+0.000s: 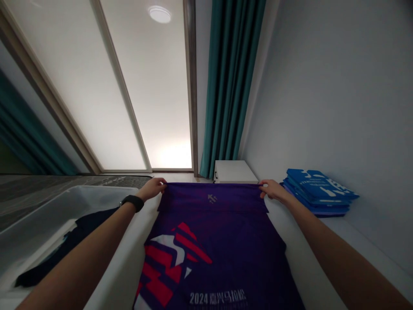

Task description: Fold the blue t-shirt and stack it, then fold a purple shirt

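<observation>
A purple T-shirt (232, 245) with a red and white print and "2024" lettering stretches out in front of me, its lower end cut off by the frame. Its far end is turned over into a straight folded edge. My left hand (153, 188), with a dark watch on the wrist, pinches the left corner of that edge. At the right corner, my right hand (271, 189) grips the cloth between thumb and fingers. Both hands hold the edge taut and level.
Right of the shirt sits a stack of folded blue clothes (318, 191) against the wall. To the left stands a translucent plastic bin (106, 190) with dark clothing (87, 228) inside. Beyond are a small white cabinet (237, 171), a teal curtain (232, 86) and frosted sliding doors (155, 94).
</observation>
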Demonstrator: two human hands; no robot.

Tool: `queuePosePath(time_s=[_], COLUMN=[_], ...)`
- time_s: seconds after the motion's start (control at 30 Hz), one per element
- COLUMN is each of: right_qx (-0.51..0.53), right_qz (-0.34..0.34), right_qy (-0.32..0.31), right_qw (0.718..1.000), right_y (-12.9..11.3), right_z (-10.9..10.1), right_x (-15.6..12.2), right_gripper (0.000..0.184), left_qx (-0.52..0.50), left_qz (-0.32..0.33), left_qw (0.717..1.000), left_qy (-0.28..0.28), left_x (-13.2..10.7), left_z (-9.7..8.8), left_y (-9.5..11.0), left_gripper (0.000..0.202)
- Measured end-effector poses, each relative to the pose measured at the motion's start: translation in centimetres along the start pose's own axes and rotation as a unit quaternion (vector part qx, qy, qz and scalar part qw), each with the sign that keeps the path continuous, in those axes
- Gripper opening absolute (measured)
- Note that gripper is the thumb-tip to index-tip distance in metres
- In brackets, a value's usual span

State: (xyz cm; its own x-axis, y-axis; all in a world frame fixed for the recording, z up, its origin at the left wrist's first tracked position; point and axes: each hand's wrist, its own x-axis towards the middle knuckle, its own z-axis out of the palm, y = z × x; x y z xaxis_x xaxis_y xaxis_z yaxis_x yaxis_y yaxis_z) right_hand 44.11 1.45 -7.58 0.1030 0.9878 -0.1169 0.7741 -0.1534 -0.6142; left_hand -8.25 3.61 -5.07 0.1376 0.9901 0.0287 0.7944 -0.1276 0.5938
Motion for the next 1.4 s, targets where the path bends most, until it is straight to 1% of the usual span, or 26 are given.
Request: queuePosePath(time_s=[0.13, 0.23, 0.3, 0.4, 0.5, 0.57, 0.63, 0.8, 0.87, 0.93, 1.0, 1.07, 1.13, 1.2, 1.3, 1.37, 1.4], right_qx=[0.037, 0.077, 0.11, 0.149, 0.173, 0.181, 0.19, 0.184, 0.166, 0.141, 0.118, 0.097, 0.075, 0.071, 0.095, 0.092, 0.082], right_qz=[-0.002, -0.011, -0.015, -0.019, -0.024, -0.027, -0.032, -0.048, -0.062, -0.06, -0.053, -0.052, -0.055, -0.061, -0.08, -0.079, -0.076], right_qy=[0.012, 0.029, 0.034, 0.031, 0.029, 0.022, 0.014, 0.013, 0.021, 0.048, 0.088, 0.127, 0.154, 0.165, 0.171, 0.172, 0.168], right_qw=[0.999, 0.997, 0.993, 0.988, 0.984, 0.983, 0.981, 0.982, 0.984, 0.987, 0.988, 0.986, 0.984, 0.982, 0.978, 0.978, 0.979], right_y=[-0.8, -1.2, -1.3, -1.2, -0.5, 0.2, 1.1, 4.0, 5.0, 5.6, 5.7, 5.6, 5.4, 5.3, 5.4, 5.4, 5.4], right_z=[-0.5, -0.8, -0.8, -0.5, 0.1, 0.7, 1.5, 4.0, 4.8, 5.3, 5.7, 6.1, 6.5, 6.8, 6.9, 6.9, 6.8], right_x=[-3.0, -5.2, -6.7, -9.0, -11.1, -12.4, -13.7, -16.2, -16.8, -17.1, -17.0, -16.8, -16.6, -16.5, -16.6, -16.8, -17.0], right_gripper=[0.016, 0.012, 0.01, 0.01, 0.012, 0.015, 0.017, 0.021, 0.021, 0.021, 0.021, 0.02, 0.017, 0.021, 0.033, 0.037, 0.037], left_qx=[-0.028, -0.095, -0.133, -0.152, -0.157, -0.174, -0.187, -0.177, -0.17, -0.15, -0.117, -0.076, -0.039, -0.028, -0.065, -0.078, -0.069], left_qz=[-0.017, -0.029, -0.024, -0.017, -0.014, -0.008, -0.002, -0.009, -0.012, -0.01, -0.009, -0.024, -0.051, -0.06, -0.028, -0.018, -0.022], left_qw=[0.999, 0.993, 0.987, 0.981, 0.977, 0.975, 0.975, 0.982, 0.984, 0.986, 0.989, 0.993, 0.993, 0.992, 0.989, 0.989, 0.99], left_qy=[0.036, 0.069, 0.091, 0.122, 0.143, 0.139, 0.123, 0.062, 0.056, 0.07, 0.087, 0.091, 0.094, 0.107, 0.127, 0.123, 0.117], left_x=[-2.2, -4.2, -5.6, -7.9, -10.3, -11.9, -13.4, -16.8, -17.7, -18.4, -18.7, -18.7, -18.4, -18.0, -17.6, -17.6, -17.6], left_z=[-0.4, -0.2, 0.0, 0.5, 0.8, 1.2, 1.8, 4.0, 4.6, 5.0, 5.2, 5.4, 5.7, 6.0, 6.4, 6.5, 6.4], left_y=[0.9, 1.8, 2.4, 3.0, 3.2, 2.9, 2.1, -1.2, -2.1, -2.2, -1.7, -1.2, -1.1, -1.6, -2.6, -2.9, -2.9], left_gripper=[0.029, 0.03, 0.03, 0.031, 0.033, 0.034, 0.036, 0.034, 0.029, 0.025, 0.025, 0.03, 0.033, 0.031, 0.032, 0.032, 0.031])
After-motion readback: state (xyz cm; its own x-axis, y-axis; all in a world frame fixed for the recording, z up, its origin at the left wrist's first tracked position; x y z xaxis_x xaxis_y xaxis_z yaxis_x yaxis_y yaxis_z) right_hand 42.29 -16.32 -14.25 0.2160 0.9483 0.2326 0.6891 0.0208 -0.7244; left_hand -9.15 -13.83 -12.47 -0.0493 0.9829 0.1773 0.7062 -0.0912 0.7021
